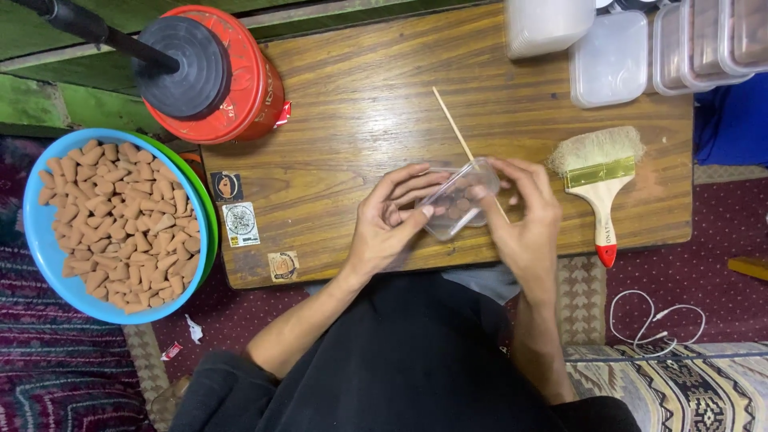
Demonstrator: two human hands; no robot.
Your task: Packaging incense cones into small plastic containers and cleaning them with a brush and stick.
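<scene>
**Clear plastic tub, part-filled, held in both hands**

Clear plastic tub [458, 200] sits just above the near edge of the wooden table [360, 104], w/ a few brown cones visible through its wall; left hand [392, 220] wraps the tub's left end, fingers curled shut on it, thumb on top; right hand [520, 216] pinches the right end, fingertips closed on the rim. Judging by this, the step in hand is filling or closing the tub; whether a lid is on, can't tell. Next move prob. calls for a steady level hold so the cones don't shift, plus one hand freed.

Thin wooden stick [456, 132] lies under the tub, angled away toward the table's far side; could snag when the tub is set down. Brush [598, 172] w/ pale bristles lies just right of the right hand. Blue bowl [40, 240] heaped w/ cones [120, 224] sits well left, off the table. Farther: red drum [248, 88] at left corner; empty clear containers [612, 60] stacked at right.
</scene>
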